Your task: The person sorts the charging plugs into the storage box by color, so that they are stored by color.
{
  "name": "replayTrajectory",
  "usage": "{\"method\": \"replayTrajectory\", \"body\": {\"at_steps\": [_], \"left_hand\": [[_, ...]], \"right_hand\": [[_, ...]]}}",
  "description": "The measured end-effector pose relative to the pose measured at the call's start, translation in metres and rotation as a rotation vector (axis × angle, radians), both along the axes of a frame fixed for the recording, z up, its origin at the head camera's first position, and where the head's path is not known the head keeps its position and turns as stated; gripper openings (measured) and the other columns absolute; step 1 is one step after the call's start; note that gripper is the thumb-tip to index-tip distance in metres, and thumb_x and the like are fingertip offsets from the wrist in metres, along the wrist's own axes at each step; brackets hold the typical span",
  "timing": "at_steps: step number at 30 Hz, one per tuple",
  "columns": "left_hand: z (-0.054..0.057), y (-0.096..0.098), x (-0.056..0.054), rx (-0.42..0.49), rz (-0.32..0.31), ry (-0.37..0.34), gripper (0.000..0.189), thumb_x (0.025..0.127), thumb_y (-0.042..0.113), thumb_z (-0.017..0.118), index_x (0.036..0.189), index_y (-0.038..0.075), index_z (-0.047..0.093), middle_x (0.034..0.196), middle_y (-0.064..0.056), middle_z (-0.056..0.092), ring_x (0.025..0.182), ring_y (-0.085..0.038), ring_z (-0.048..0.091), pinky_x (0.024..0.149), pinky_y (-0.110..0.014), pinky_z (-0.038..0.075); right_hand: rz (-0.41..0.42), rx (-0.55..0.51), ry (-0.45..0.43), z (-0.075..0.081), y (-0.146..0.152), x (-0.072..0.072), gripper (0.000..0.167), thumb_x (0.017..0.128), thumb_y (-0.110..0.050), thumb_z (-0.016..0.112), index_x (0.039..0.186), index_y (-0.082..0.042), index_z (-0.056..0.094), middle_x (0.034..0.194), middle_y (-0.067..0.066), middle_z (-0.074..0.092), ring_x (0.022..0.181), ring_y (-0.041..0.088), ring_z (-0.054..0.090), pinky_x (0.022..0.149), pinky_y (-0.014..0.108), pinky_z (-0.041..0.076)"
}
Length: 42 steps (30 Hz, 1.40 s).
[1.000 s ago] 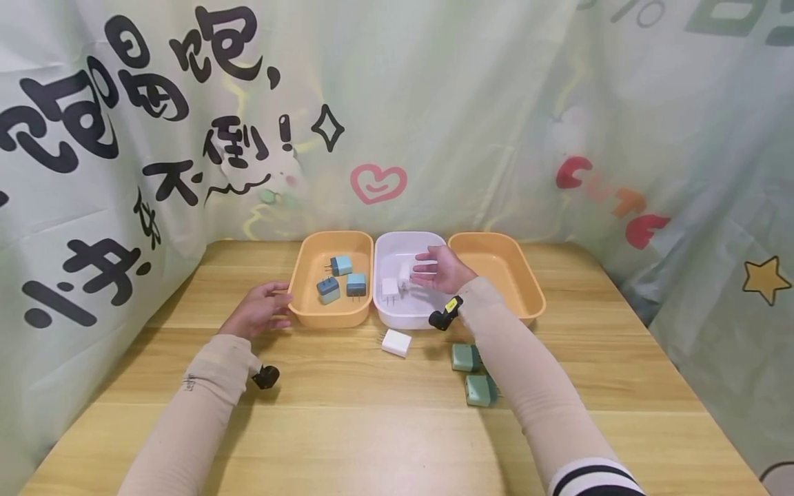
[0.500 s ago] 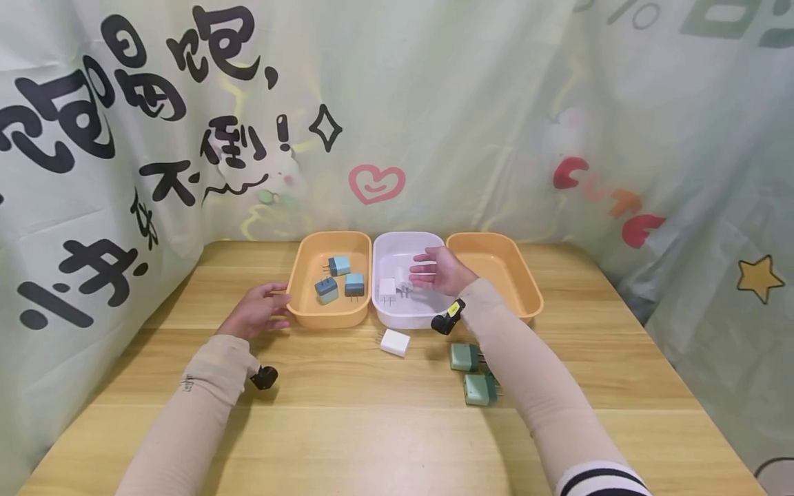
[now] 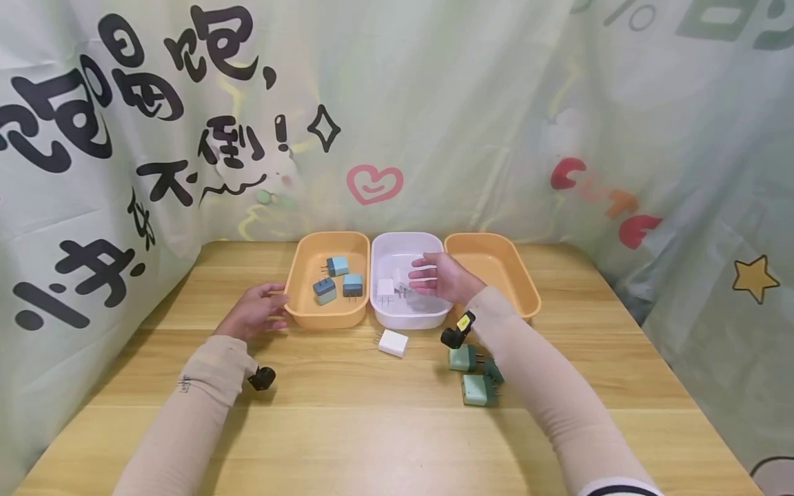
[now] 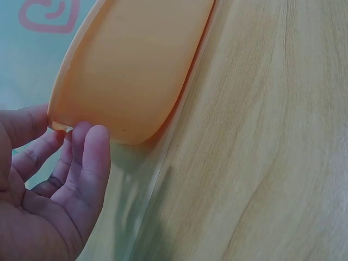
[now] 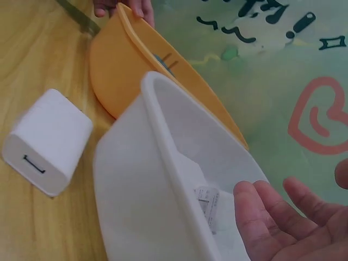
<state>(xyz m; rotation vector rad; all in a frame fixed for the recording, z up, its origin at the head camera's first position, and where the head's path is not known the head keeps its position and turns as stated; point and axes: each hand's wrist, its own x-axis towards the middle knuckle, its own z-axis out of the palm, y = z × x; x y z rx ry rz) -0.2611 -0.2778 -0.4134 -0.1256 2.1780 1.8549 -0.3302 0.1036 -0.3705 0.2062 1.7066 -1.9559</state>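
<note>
My right hand point(image 3: 443, 277) hovers over the white tray point(image 3: 411, 322) with its fingers spread and nothing in them. Inside that tray lie two white plug chargers point(image 3: 385, 288), one partly behind my fingertips. At the left, my left hand point(image 3: 254, 311) holds the rim of an orange tray point(image 3: 329, 322), thumb above and fingers below it, as the left wrist view shows. That tray contains three blue plug chargers point(image 3: 352, 284). A loose white charger point(image 5: 46, 141) lies on the table in front of the white tray, its port showing in the right wrist view.
A second orange tray point(image 3: 530, 303) stands right of the white one, partly hidden by my right arm. Green plug chargers point(image 3: 477, 390) lie on the wooden table point(image 3: 372, 427) beside my right forearm. A printed cloth point(image 3: 459, 124) hangs behind the trays.
The white charger beside my right fingertips has tipped down onto the white tray's bottom. My right hand has then drawn slightly right and nearer. My left hand stays at the orange rim.
</note>
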Motion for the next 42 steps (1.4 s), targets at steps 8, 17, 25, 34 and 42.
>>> {"method": "replayTrajectory", "body": {"at_steps": [8,17,25,34,42], "left_hand": [[0.001,0.002,0.001,-0.014,0.004,0.003,0.054,0.102,0.012,0.047,0.150,-0.002,0.025,0.125,-0.023,0.047,0.090,-0.018,0.058,0.078,-0.034,0.058],[0.002,0.001,0.001,-0.015,-0.008,0.002,0.054,0.102,0.012,0.047,0.149,-0.002,0.025,0.122,-0.024,0.050,0.089,-0.017,0.059,0.079,-0.035,0.058],[0.004,0.000,0.002,-0.006,-0.017,0.005,0.056,0.102,0.012,0.048,0.150,-0.003,0.024,0.124,-0.026,0.049,0.090,-0.018,0.060,0.081,-0.036,0.058],[0.000,-0.001,0.002,-0.004,-0.016,0.016,0.056,0.102,0.014,0.049,0.150,-0.003,0.024,0.124,-0.025,0.050,0.089,-0.016,0.060,0.077,-0.032,0.058],[0.002,0.000,0.003,-0.002,-0.011,0.017,0.055,0.102,0.012,0.048,0.149,-0.004,0.024,0.119,-0.023,0.052,0.087,-0.016,0.060,0.077,-0.033,0.058]], "right_hand": [[0.067,0.035,0.040,0.005,0.002,0.013,0.051,0.105,-0.031,0.029,0.143,0.002,0.038,0.142,0.026,0.043,0.119,0.038,0.053,0.100,0.040,0.048],[0.135,0.119,0.156,0.015,-0.001,0.038,0.048,0.104,-0.025,0.034,0.139,0.007,0.037,0.132,0.026,0.049,0.102,0.032,0.060,0.091,0.038,0.053],[0.183,0.224,0.324,0.018,-0.008,0.061,0.043,0.104,-0.020,0.038,0.133,0.011,0.043,0.127,0.030,0.053,0.115,0.045,0.054,0.098,0.048,0.048],[0.235,0.219,0.386,0.017,-0.010,0.083,0.039,0.104,-0.016,0.036,0.128,0.013,0.047,0.123,0.032,0.054,0.104,0.039,0.061,0.089,0.042,0.054],[0.318,0.258,0.363,0.011,-0.008,0.093,0.040,0.104,-0.019,0.036,0.128,0.010,0.049,0.118,0.024,0.059,0.104,0.033,0.063,0.093,0.047,0.051]]}}
